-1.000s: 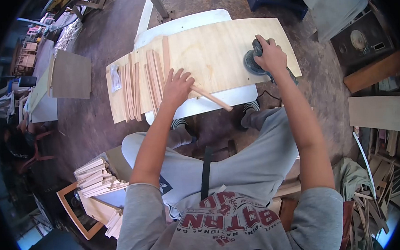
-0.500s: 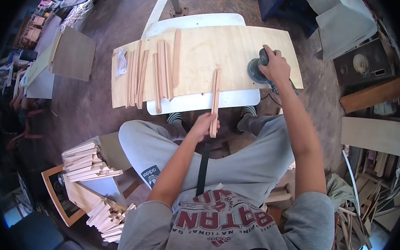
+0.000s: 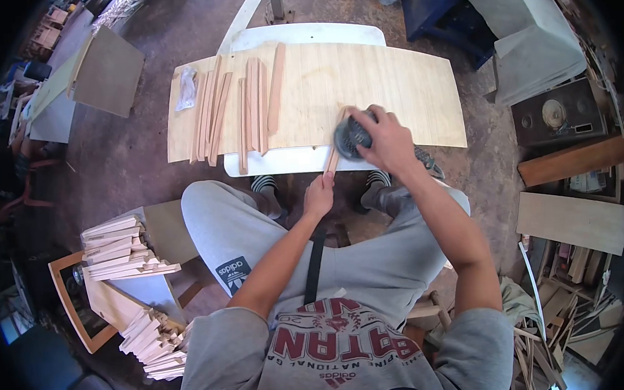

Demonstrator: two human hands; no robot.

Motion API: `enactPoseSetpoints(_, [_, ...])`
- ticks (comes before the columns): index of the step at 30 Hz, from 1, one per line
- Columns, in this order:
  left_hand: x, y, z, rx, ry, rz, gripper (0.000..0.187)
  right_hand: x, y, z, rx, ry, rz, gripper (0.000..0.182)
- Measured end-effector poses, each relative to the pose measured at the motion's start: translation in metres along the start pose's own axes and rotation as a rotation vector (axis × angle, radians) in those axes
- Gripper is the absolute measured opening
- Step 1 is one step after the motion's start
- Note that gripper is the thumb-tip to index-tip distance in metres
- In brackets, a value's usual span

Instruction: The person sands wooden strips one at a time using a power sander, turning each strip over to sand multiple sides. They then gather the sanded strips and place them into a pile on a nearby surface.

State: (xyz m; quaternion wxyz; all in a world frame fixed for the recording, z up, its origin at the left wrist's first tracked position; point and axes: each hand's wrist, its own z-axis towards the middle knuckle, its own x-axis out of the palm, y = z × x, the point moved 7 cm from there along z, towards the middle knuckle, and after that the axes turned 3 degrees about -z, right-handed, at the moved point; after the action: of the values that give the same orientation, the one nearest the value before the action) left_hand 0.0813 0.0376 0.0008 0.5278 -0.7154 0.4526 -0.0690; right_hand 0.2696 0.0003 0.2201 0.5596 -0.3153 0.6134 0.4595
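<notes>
Shirt (image 3: 339, 350): "adidas", "NATIONAL" legible; trouser patch (image 3: 232, 273): "adidas". Left hand (image 3: 318, 197): fingers closed around wood strip (image 3: 331, 165), near end. Right hand (image 3: 388, 139): fingers wrapped over sander (image 3: 348, 137), at strip's far part; contact hidden. Best: sander flat, light even pressure, left fingers clear. Beyond: board (image 3: 398, 82) on white desk (image 3: 345, 32).

A scuffed brown floor (image 3: 120, 160) spreads around me. I see a metal post (image 3: 277, 3) at twelve o'clock, a blue stand (image 3: 433, 12) near one, a dark speaker box (image 3: 554, 114) between two and three, and bluish light (image 3: 579, 380) near four.
</notes>
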Motion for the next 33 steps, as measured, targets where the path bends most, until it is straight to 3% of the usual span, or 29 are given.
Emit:
enactPoseSetpoints(10, [0.003, -0.010, -0.004, -0.048, 0.046, 0.032, 0.055, 0.007, -0.001, 0.048, 0.070, -0.029, -0.041, 0.080])
enactPoseSetpoints(17, [0.005, -0.006, -0.003, 0.009, -0.002, 0.022, 0.054, 0.013, 0.004, 0.038, 0.022, -0.029, -0.075, 0.080])
enactPoseSetpoints(23, [0.007, 0.000, -0.001, 0.008, -0.010, 0.039, 0.054, 0.008, -0.017, 0.060, 0.119, -0.028, -0.107, 0.081])
enactPoseSetpoints(27, [0.006, -0.002, 0.001, 0.023, -0.027, 0.031, 0.054, 0.011, 0.000, 0.044, 0.011, -0.038, -0.117, 0.081])
enactPoseSetpoints(33, [0.007, 0.000, 0.000, -0.054, 0.087, -0.017, 0.054, 0.011, -0.015, 0.061, 0.138, -0.033, -0.109, 0.080])
